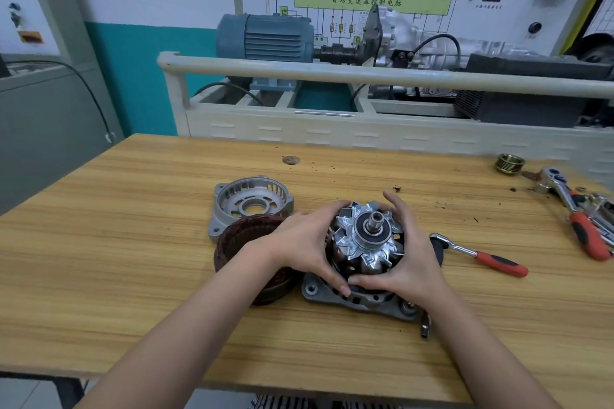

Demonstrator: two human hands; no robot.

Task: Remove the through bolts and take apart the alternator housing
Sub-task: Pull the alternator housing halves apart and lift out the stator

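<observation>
Stator left of rotor, ratchet right.

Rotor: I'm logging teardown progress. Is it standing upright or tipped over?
Upright: the rotor stands with its shaft end pointing up, seated in the housing half, left hand and right hand gripping its sides.

— What's lying on the wooden table?
— Left of middle, an aluminium end housing touching a copper-wound stator; the other housing half at centre.
— And on the right?
— A red-handled ratchet, a brass-coloured pulley, more ratchet tools.
</observation>
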